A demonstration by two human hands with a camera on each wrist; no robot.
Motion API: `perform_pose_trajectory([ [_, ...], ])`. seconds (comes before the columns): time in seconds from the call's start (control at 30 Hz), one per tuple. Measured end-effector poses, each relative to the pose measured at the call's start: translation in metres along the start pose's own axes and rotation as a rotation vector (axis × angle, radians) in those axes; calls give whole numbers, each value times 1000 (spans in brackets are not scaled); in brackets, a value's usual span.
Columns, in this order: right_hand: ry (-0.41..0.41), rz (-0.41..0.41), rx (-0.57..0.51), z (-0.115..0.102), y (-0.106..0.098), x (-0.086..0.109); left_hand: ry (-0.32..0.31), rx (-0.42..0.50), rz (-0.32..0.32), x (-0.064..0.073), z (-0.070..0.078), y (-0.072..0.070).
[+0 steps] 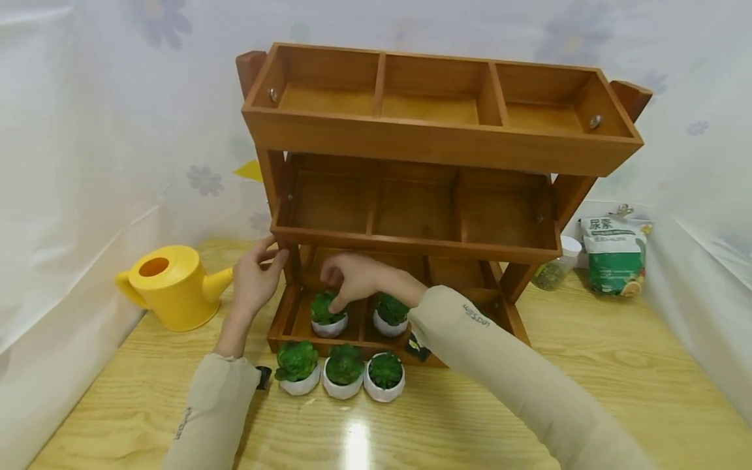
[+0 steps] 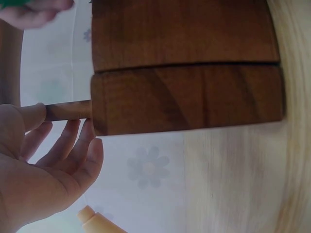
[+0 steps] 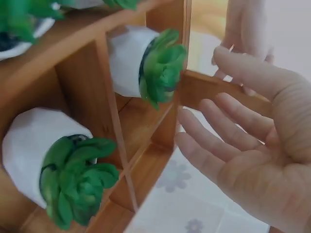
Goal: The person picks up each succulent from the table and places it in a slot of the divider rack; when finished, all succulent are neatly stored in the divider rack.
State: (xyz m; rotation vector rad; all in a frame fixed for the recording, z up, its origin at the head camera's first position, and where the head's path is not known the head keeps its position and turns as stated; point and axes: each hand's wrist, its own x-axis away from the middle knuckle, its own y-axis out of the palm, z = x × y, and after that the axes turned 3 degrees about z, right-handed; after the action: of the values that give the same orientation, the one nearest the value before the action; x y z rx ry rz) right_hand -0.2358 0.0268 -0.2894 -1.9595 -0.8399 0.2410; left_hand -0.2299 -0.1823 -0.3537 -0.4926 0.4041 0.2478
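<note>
A brown wooden three-tier plant shelf (image 1: 376, 137) stands before me. My left hand (image 1: 257, 277) pinches its left upright (image 2: 68, 110) between thumb and fingers. On the bottom tier, a potted succulent (image 1: 329, 316) sits in the left compartment, with another potted succulent (image 1: 390, 316) beside it. My right hand (image 1: 355, 277) hovers over the left one. In the right wrist view, that hand (image 3: 257, 131) has its fingers apart and slightly bent, clear of the succulent (image 3: 163, 68) and holding nothing.
In front of the shelf stand three more potted succulents (image 1: 296, 369). A yellow watering can (image 1: 176, 287) is at the left. A white-capped jar (image 1: 555, 267) and a green-and-white bag (image 1: 615, 254) stand at the right. A small black item (image 1: 417, 347) is on the shelf's front edge.
</note>
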Motion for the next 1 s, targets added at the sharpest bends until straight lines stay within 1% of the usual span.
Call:
perform_pose_trajectory([
  [0.07,-63,31,-8,1,1,9,-4,-4,2,0,-1,0],
  [0.17,-132,123,-51,4,5,25,-4,-7,7,0,-2,-1],
  [0.37,-168,355,-284,1,17,59,11,-7,19,0,-2,-2],
  [0.53,-211,505,-477,-2,30,89,17,1,15,-1,-2,1],
  [0.63,-221,567,-562,0,42,105,10,1,8,-1,-3,2],
  [0.77,-232,604,-695,6,57,120,5,-4,8,-1,-3,3],
  [0.87,-236,639,-720,9,64,125,10,-5,16,-3,-3,3],
  [1.0,-213,699,-655,15,70,127,5,-5,21,-2,-3,2],
])
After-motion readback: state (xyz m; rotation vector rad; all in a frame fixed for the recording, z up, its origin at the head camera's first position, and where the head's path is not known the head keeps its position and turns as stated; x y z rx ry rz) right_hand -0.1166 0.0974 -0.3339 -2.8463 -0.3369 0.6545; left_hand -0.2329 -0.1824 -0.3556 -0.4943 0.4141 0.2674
